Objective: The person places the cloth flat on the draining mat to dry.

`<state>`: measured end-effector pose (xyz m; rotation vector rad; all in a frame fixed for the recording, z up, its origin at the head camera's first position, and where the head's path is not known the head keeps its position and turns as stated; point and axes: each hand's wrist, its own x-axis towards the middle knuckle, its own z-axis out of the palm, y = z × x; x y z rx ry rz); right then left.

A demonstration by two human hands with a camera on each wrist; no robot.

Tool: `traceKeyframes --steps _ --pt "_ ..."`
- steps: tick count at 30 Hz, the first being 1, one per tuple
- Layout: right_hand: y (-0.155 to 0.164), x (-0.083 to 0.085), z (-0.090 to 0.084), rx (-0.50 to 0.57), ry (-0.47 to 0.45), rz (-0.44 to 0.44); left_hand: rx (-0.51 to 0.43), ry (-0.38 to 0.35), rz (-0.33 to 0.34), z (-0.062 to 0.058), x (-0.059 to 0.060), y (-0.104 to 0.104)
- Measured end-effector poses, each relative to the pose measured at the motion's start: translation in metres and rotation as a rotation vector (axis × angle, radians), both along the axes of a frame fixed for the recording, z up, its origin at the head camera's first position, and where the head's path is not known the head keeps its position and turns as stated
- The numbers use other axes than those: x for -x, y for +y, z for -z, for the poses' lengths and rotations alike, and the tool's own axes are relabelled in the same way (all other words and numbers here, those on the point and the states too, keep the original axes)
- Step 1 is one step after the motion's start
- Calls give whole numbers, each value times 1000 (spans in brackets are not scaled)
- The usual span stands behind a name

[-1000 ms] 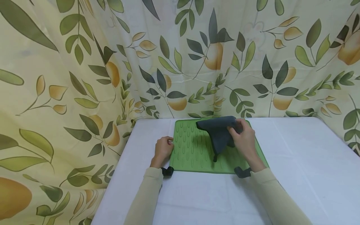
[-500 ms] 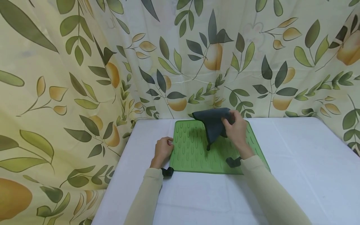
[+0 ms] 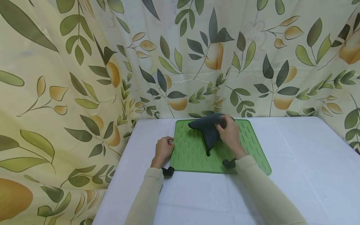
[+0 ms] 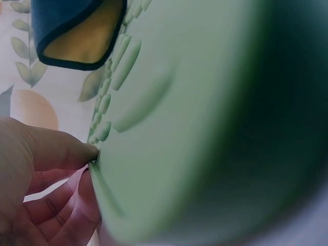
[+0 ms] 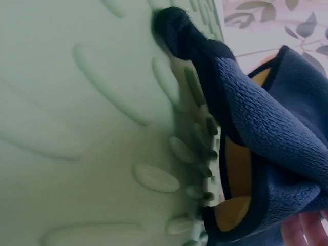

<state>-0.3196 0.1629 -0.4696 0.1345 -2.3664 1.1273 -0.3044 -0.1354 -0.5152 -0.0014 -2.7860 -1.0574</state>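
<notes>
A green mat (image 3: 191, 163) with raised oblong ribs lies on the white-covered table. At its left edge my left hand (image 3: 164, 149) pinches the rim; the left wrist view has the thumb (image 4: 64, 150) on the upper face and the fingers curled beneath. Over the far half of the mat, my right hand (image 3: 231, 134) grips a bunched dark blue cloth (image 3: 209, 123) with black edging. One corner of it hangs towards the near side. The right wrist view reveals a yellow underside on the cloth (image 5: 271, 118), which droops close to the ribs. Most of the right fingers are hidden there.
The white tablecloth (image 3: 295, 162) extends on both sides of the mat. A leaf-and-fruit patterned curtain (image 3: 180, 62) hangs directly behind the table and along the left. Black wrist mounts (image 3: 168, 171) sit at both sleeves.
My right hand has carried the cloth leftwards over the mat, first lifting away from me, then coming down slightly. The left hand has stayed at the mat's edge.
</notes>
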Motion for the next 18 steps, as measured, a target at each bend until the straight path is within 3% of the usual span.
traceKeyframes --steps 18 --pt "5 -14 12 -219 -236 -59 2 -2 -4 2 0 1"
